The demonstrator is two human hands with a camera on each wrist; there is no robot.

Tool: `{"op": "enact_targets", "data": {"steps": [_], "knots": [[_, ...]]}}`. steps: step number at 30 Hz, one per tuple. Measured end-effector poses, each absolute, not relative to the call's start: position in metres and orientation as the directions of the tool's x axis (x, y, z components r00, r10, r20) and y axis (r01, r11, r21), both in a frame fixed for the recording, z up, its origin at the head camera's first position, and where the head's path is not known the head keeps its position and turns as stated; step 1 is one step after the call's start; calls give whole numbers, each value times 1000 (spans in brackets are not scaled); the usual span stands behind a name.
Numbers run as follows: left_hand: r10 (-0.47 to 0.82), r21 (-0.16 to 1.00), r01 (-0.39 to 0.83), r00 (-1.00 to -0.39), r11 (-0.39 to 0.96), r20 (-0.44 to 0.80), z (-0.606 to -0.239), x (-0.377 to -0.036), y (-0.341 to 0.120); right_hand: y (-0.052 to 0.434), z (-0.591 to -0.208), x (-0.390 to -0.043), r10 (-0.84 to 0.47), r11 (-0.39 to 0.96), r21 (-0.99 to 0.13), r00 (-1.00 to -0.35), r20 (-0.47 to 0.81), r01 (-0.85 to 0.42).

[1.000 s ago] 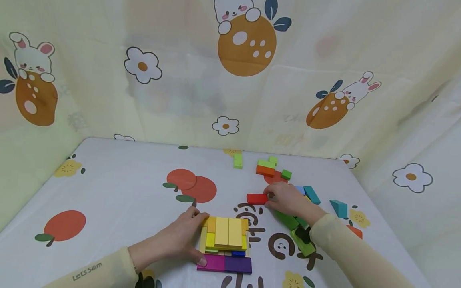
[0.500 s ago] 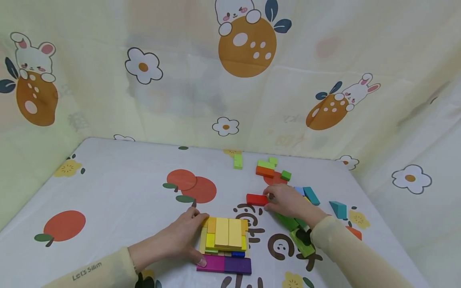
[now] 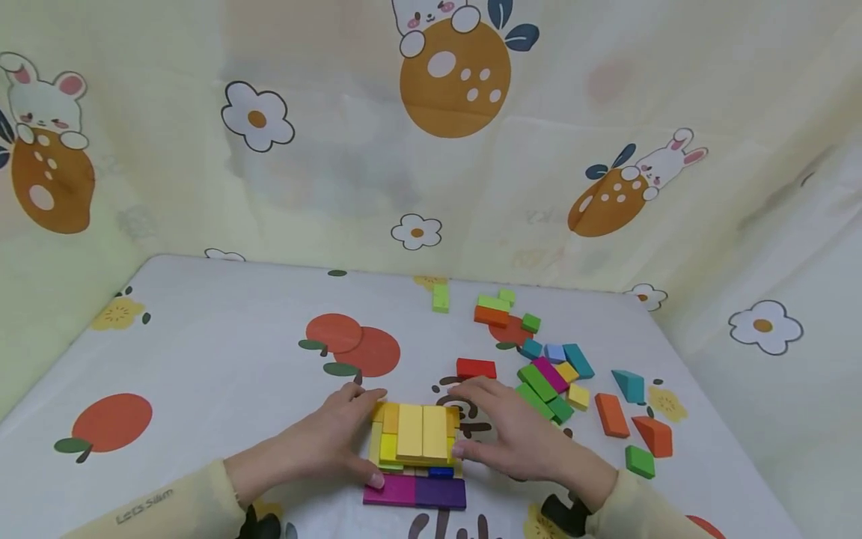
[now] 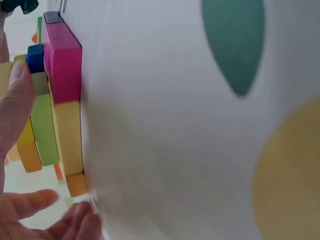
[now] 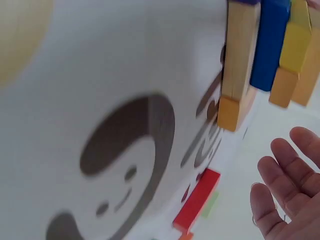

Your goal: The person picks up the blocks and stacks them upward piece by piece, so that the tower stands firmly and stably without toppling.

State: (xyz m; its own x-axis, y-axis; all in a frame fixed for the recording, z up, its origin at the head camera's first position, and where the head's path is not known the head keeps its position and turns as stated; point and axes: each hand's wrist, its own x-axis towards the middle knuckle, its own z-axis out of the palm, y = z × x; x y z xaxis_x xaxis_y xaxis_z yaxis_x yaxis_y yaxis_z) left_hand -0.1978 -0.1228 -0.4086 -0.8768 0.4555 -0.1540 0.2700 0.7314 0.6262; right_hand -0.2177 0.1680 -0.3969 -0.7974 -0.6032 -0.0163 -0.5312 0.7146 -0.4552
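Observation:
A layered stack of coloured blocks [image 3: 420, 434], yellow on top, sits on a magenta block [image 3: 390, 490] and a purple block [image 3: 439, 492] near the table's front. My left hand [image 3: 346, 438] rests against the stack's left side, thumb by the magenta block. The right hand [image 3: 488, 430] lies with straight fingers against the stack's right side and holds nothing. A red block [image 3: 476, 367] lies just beyond it. The left wrist view shows the magenta block [image 4: 64, 65] and my fingers [image 4: 15, 105] beside the stack. In the right wrist view are the red block [image 5: 197, 200] and my spread right hand [image 5: 285, 195].
Several loose blocks [image 3: 552, 378] lie right of the stack, with an orange block [image 3: 611, 414], a teal wedge [image 3: 631, 385] and a green cube [image 3: 638, 461] further out. A small cluster [image 3: 501, 311] and a light green block [image 3: 441, 298] lie farther back. Printed curtains wall the table [image 3: 202, 359].
My right hand has let go of the red block and drawn back to the stack's right side. The red block lies where it was. The left hand has stayed.

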Motion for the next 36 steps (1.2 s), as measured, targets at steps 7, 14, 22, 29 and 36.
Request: {"op": "enact_targets", "data": {"steps": [7,14,22,29,36], "knots": [[497,645,388,-868,659,15,-405,-197,-119,160,-400,-212,-609,710,-459,-793,-23,-533],[498,658,391,-867,644,28,-404,-197,-113,157,-399,-212,-610,717,-456,-791,-44,-527],[500,655,390,-866,647,21,-404,-198,-113,155,-397,-212,-611,722,-449,-790,-56,-526],[502,652,390,-865,650,18,-405,-199,-112,155,-397,-212,-606,727,-449,-793,-64,-519],[500,638,383,-866,668,-3,-404,-200,-114,157,-395,-213,-604,727,-460,-793,-77,-509]]}}
